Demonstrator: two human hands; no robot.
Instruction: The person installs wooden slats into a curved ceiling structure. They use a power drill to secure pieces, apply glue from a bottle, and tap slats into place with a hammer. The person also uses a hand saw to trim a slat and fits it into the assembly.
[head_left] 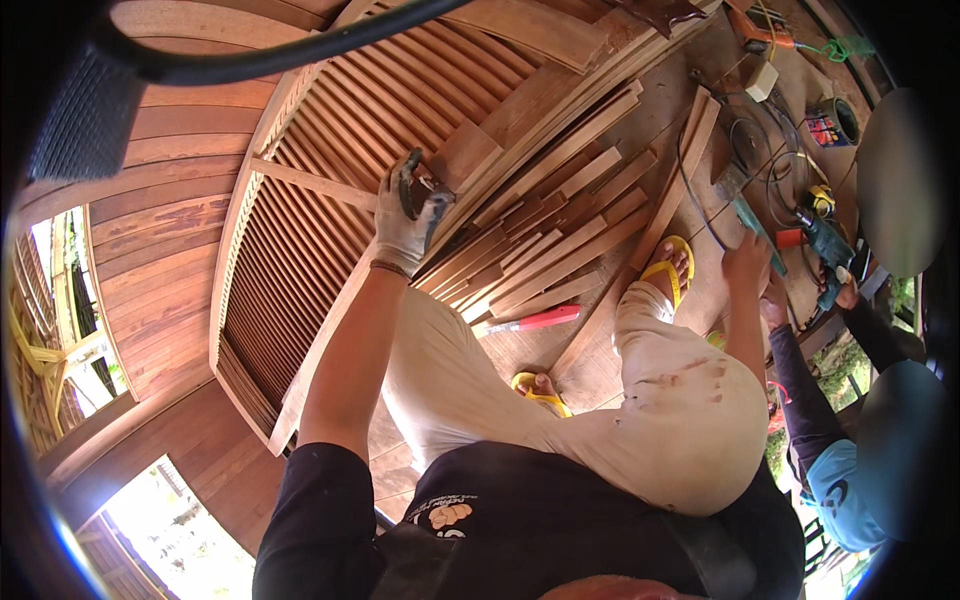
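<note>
My left hand [410, 210], in a pale glove with dark fingertips, is at the long rail of a slatted wooden panel [330, 200]. Its thumb and fingers stand apart, close to the end of a short flat board [465, 157] lying over the slats. My bare right hand [744, 268] reaches down beside a tool with a teal handle [762, 236] and a grey block-like head [730, 183], probably a hammer. The right fingers are partly hidden, so whether they grip the handle is unclear. Between the panel and my feet lie several loose wooden strips [560, 240].
At the right, a co-worker's dark-sleeved arms [800, 385] reach in, one hand at a teal power drill [828, 243]. Cables [770, 150], a yellow tape measure [822, 200] and a dark bucket [833, 123] are nearby. A red-handled saw [545, 318] lies by my foot.
</note>
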